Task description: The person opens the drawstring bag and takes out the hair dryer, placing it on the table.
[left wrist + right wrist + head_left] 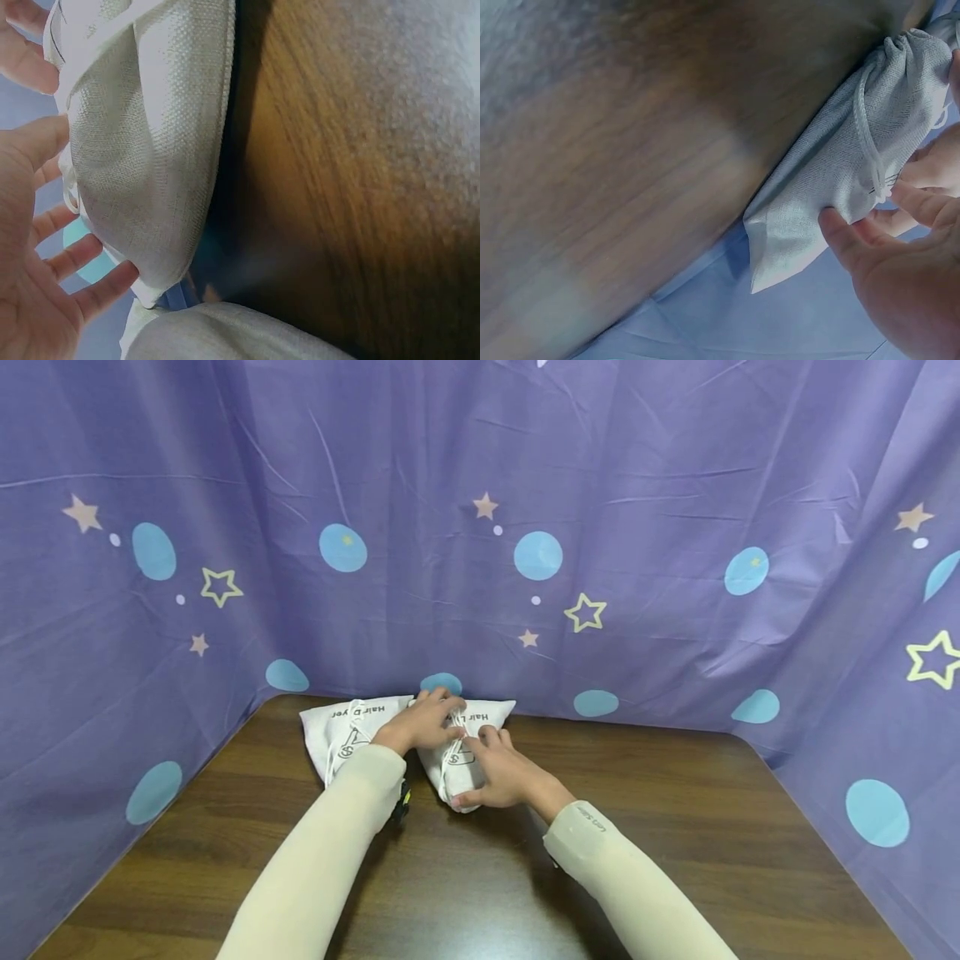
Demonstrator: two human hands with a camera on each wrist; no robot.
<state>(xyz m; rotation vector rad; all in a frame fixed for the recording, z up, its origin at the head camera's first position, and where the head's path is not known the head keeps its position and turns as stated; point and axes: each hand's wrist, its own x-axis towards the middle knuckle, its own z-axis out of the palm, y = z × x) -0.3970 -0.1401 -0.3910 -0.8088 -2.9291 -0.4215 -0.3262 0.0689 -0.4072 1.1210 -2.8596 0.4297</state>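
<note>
A pale woven drawstring bag lies at the back of the table under both hands. Its print reads "Hair", with the rest covered, and a white cord crosses it. My left hand reaches over it, fingertips at its cord side; the left wrist view shows those fingers spread against the cloth. From the right, my right hand touches it, thumb at the near end. In the right wrist view the thumb lies on the cloth, the fingers partly hidden. The bag's contents cannot be seen.
A second drawstring bag, marked "Hair Dryer", lies just left, partly behind my left forearm. A purple curtain with stars and dots hangs along the back and sides of the brown wooden table.
</note>
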